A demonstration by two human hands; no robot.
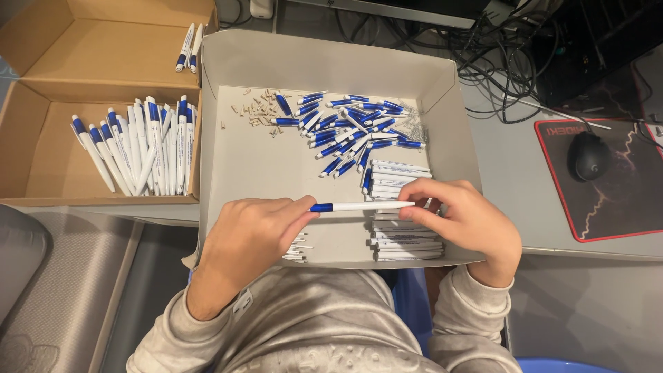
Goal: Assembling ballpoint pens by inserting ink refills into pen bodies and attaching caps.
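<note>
Left hand (252,231) pinches the blue end of a pen (359,206), right hand (461,217) clamps the white end, held level over the white tray (442,110). Risk: halves misalign or slip, pen drops onto barrel stack (404,238), small parts (297,250) scatter.

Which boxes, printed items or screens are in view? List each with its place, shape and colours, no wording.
Brown cardboard box: upper left, open, flaps spread, a row of white-and-blue pens inside.
Grey-white cardboard tray: centre, shallow, rectangular, holding blue and white pen parts; both hands hold one pen over it.
Mouse pad: right, black with red edge, pale streaks, printed mark at its corner, black mouse on it.
No screen shows clearly.
</note>
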